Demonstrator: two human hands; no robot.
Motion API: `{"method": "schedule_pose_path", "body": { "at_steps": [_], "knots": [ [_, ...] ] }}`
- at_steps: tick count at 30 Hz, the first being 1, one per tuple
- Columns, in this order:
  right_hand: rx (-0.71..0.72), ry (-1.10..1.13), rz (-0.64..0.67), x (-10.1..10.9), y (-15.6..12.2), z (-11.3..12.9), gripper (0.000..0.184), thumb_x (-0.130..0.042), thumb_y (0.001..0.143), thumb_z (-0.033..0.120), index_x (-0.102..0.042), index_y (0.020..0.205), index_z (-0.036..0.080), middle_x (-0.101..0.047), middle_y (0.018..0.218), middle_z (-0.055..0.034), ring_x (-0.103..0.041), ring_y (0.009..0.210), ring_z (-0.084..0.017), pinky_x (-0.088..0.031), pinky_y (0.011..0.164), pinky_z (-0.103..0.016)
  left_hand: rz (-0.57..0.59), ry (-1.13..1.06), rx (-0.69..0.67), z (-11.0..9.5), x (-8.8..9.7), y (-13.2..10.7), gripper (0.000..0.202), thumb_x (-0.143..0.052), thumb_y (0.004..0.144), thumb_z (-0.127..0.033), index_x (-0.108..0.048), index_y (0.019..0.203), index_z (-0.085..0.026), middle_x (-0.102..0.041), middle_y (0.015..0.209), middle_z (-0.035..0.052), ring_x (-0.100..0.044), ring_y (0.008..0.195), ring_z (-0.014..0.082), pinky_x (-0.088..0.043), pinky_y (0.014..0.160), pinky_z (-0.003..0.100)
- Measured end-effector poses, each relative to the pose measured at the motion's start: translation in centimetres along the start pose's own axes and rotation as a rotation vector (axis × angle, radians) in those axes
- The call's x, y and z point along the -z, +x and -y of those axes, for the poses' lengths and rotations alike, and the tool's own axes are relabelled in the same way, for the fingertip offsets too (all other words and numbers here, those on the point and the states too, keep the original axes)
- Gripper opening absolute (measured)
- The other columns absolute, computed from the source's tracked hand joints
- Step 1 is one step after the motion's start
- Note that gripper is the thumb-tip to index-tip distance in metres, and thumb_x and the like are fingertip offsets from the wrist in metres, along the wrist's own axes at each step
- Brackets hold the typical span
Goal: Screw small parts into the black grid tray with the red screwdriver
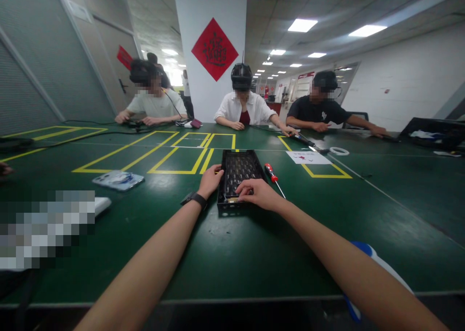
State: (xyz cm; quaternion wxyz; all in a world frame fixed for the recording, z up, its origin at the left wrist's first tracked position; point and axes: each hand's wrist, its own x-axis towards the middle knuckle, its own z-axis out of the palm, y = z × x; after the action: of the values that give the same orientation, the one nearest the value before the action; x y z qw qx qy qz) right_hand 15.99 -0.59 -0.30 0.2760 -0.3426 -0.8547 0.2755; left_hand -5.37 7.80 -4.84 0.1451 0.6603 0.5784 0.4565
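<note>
A black rectangular open case (242, 168) lies on the green table, with rows of small rounded shapes inside it. Its left wall is in my left hand (211, 180), which wears a dark wristband and has the thumb at the rim. Over the near end of the case is my right hand (256, 194), its fingers curled together by a small yellowish piece (232, 200). Whatever those fingertips hold, if anything, is hidden. Just right of the case lies a red-handled screwdriver (273, 176), its shaft pointing toward me.
A patterned flat object (118, 180) lies left on the green table (174, 268), which has yellow tape outlines. To the right are a paper sheet (308, 157) and a white ring (339, 151). Three people with headgear sit across. A blue-and-white object (381, 263) is partly behind my right forearm.
</note>
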Motion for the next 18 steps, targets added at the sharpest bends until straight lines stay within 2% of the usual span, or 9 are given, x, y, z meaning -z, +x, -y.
{"method": "schedule_pose_path", "body": {
  "at_steps": [8, 18],
  "knots": [
    [0.005, 0.004, 0.008, 0.03, 0.02, 0.13, 0.023, -0.065, 0.073, 0.03, -0.065, 0.091, 0.016, -0.068, 0.076, -0.0036, -0.063, 0.071, -0.013, -0.046, 0.07, -0.025, 0.001, -0.011, -0.003, 0.44, -0.18, -0.05, 0.037, -0.049, 0.082, -0.029, -0.059, 0.113, -0.012, -0.064, 0.108, 0.0111, -0.061, 0.094, 0.0181, -0.046, 0.086, 0.03],
    [-0.013, -0.002, 0.005, 0.02, -0.05, 0.09, 0.023, -0.065, 0.073, 0.031, -0.065, 0.091, 0.016, -0.069, 0.076, -0.0037, -0.063, 0.07, -0.013, -0.046, 0.07, -0.026, 0.007, -0.008, 0.004, -0.19, 0.06, -0.23, 0.036, -0.048, 0.082, -0.027, -0.059, 0.113, -0.011, -0.064, 0.111, 0.0108, -0.061, 0.095, 0.0175, -0.045, 0.088, 0.029]
  ]
}}
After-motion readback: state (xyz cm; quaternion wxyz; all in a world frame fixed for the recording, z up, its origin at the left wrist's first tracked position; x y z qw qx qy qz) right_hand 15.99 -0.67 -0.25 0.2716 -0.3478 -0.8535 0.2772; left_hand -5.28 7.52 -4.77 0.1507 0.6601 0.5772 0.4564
